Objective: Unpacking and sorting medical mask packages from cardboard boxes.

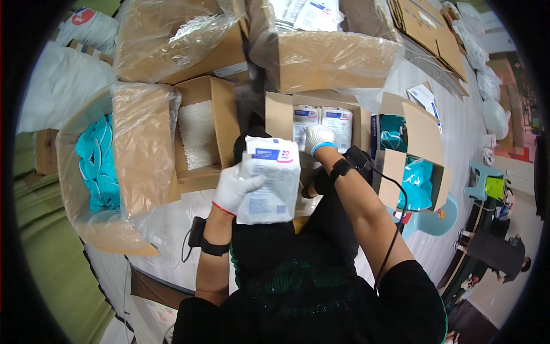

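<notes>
My left hand (234, 189), in a white glove with a red cuff edge, is closed on a small stack of white packets (269, 198) with blue and pink print. The thumb lies across the front packet, and the stack is held upright in front of my lap. My right hand (319, 139), in a white glove with a blue cuff edge, reaches into an open cardboard box (279, 114). It touches the similar packets (338, 127) standing there in two rows. Its fingertips point down and are hidden, so their grip cannot be made out.
Left stand a plastic-lined carton (143, 149) with teal bundles (97, 163) and a box of white material (197, 135). Small boxes with teal packs (416, 182) sit right, beside a blue stool (438, 215). Large lined cartons (338, 60) line the far side. A person (497, 252) is far right.
</notes>
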Demonstrator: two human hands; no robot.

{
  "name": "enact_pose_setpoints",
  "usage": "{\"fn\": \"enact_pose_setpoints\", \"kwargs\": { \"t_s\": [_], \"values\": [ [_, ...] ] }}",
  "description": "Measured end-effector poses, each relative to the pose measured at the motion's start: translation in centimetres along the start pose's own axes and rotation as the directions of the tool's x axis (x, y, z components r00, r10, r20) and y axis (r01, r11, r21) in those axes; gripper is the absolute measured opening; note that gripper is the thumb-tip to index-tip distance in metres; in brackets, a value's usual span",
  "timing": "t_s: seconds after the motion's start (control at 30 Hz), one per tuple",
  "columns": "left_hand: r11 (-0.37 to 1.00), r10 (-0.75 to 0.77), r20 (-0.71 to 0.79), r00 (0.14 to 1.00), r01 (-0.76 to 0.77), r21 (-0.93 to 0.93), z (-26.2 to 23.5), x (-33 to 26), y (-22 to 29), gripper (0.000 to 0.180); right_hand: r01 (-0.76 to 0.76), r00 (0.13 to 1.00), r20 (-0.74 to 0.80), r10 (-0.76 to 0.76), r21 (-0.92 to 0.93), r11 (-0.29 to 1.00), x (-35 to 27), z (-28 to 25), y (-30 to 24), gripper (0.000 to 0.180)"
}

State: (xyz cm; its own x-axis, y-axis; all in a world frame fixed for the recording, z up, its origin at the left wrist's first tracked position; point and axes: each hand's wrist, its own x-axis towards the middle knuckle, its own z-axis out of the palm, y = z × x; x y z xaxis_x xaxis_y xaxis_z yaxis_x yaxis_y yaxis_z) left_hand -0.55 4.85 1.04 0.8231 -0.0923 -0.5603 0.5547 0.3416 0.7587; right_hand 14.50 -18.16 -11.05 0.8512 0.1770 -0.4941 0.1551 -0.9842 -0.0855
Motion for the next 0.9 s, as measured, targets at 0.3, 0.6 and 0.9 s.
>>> {"fn": "enact_pose_setpoints", "kwargs": {
  "t_s": [0.3, 0.6, 0.9],
  "values": [
    [0.999, -0.052, 0.062, 0.997, 0.052, 0.011, -0.2, 0.6, 0.1, 0.037, 0.119, 0.985, 0.069, -0.161, 0.409, 0.905, 0.9, -3.8, -0.7, 0.032],
    [0.932, 0.046, 0.315, 0.948, -0.155, 0.329, 3.7, 3.2, -0.7, 0.035, 0.26, 0.916, -0.105, -0.386, 0.889, 0.376, -11.9, -9.1, -1.7, 0.016],
    [0.016, 0.59, 0.531, 0.608, -0.667, 0.745, 12.7, 2.3, -1.7, 0.013, 0.096, 0.976, -0.172, 0.133, 0.89, 0.447, -15.0, -7.8, 1.6, 0.031]
  ]
}}
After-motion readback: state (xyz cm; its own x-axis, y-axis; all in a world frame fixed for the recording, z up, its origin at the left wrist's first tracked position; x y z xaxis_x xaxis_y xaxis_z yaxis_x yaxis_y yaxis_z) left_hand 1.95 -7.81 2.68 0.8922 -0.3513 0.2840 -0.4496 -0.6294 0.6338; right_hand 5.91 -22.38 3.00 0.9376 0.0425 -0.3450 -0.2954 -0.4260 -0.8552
